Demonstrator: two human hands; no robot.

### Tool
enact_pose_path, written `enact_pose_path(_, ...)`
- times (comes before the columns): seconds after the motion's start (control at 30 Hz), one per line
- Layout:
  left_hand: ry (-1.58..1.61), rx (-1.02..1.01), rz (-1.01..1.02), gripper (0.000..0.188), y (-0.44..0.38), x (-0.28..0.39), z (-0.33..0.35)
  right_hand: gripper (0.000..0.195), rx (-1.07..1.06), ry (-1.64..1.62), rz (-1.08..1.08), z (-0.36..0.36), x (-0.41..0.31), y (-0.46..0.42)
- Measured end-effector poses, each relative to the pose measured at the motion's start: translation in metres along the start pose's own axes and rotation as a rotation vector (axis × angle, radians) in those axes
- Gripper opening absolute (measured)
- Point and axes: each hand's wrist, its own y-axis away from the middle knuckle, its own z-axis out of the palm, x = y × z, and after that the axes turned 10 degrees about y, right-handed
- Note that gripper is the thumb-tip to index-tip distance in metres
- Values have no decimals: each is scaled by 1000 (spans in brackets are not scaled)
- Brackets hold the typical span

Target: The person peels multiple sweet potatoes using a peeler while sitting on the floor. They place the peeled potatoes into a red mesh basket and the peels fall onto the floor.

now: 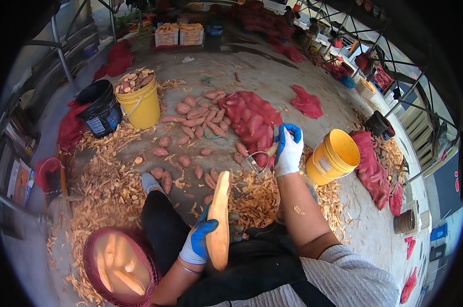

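My left hand (198,242), in a white glove with blue-coated fingers, grips a long peeled sweet potato (218,226) upright above my lap. Its flesh is pale orange, with no skin on the side facing me. My right hand (289,149), gloved alike, is raised away from it and holds the pale handle of a wide-bladed peeler (257,163). The peeler's metal frame points left, over the near end of a red mesh sack (250,119) full of sweet potatoes. Loose unpeeled sweet potatoes (200,115) lie left of the sack.
Lower left, a mesh-draped tub (154,264) holds peeled sweet potatoes in cloudy water. Peelings (105,192) cover the floor around my feet. A yellow bucket (318,167) stands to the right; a filled yellow bucket (145,109) and a black bucket (101,109) stand further left.
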Motion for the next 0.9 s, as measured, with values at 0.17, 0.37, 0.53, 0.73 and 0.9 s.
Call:
enact_pose_path(0.17, 43, -82, 143, 72, -9, 0, -8, 11, -83, -46, -26, -8, -15, 25)
enact_pose_path(0.37, -525, 31, 137, 78, -17, -16, -7, 11, -424, 194, 132, 16, -63, 60)
enact_pose_path(0.53, -403, 27, 41, 74, -11, -13, 5, 3, 92, 122, -61, 13, -61, 22)
enact_pose_path(0.73, -97, 54, -115, 72, -11, -16, 8, 12, -266, 35, 152, 9, -60, 54)
enact_pose_path(0.9, 101, -182, -214, 62, -3, -19, -1, 8, 63, -35, 15, -6, -31, 8)
